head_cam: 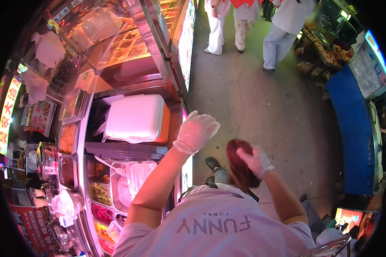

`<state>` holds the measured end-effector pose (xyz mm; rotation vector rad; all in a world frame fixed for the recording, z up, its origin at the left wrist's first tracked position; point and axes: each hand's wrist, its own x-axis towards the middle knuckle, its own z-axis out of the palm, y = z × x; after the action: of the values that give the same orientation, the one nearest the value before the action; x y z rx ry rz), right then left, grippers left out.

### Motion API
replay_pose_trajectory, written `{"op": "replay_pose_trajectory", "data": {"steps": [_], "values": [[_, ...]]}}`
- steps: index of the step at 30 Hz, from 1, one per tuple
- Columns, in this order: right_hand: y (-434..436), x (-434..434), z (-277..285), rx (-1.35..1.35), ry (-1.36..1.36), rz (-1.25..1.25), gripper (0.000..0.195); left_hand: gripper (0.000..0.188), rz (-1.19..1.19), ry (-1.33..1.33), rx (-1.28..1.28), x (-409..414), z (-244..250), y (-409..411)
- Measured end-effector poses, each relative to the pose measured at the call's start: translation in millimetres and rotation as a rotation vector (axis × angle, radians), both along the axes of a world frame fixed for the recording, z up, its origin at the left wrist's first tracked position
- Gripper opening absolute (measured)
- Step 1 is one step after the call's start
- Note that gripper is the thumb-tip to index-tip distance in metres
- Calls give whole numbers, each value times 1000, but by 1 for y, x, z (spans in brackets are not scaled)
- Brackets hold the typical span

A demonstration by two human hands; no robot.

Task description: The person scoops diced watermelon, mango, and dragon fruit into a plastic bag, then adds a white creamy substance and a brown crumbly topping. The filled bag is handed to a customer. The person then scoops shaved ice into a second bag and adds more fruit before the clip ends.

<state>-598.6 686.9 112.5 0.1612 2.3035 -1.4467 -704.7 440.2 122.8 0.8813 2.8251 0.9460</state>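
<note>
My left hand [197, 132], in a clear plastic glove, is raised beside the stall's edge with its fingers loosely bent and nothing seen in it. Nearest to it on the counter is an orange cool box with a white lid [133, 117]. My right hand [256, 160], gloved too, is in front of my shirt, over the walkway. It grips a dark red, soft-looking item [239, 165], blurred, possibly a cloth; its exact kind cannot be told. The two hands are apart.
Metal food trays [99, 192] and a clear plastic container [140, 173] line the stall at left. A glass-fronted case [125, 45] stands beyond. Several people [280, 35] are up the walkway. A blue stall panel [352, 128] is at right; a metal chair-like frame [336, 245] is at bottom right.
</note>
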Motion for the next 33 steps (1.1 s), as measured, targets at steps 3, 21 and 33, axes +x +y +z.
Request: {"op": "replay_pose_trajectory", "data": {"steps": [3, 21, 33], "values": [[2, 2, -21, -259, -1, -261, 37, 36, 117, -625, 964, 18, 1, -2], [0, -39, 4, -389, -193, 145, 32, 21, 126, -592, 564, 63, 61, -10], [-24, -10, 9, -1685, -119, 8, 94, 48, 219, -1099, 1700, 66, 51, -47]]}}
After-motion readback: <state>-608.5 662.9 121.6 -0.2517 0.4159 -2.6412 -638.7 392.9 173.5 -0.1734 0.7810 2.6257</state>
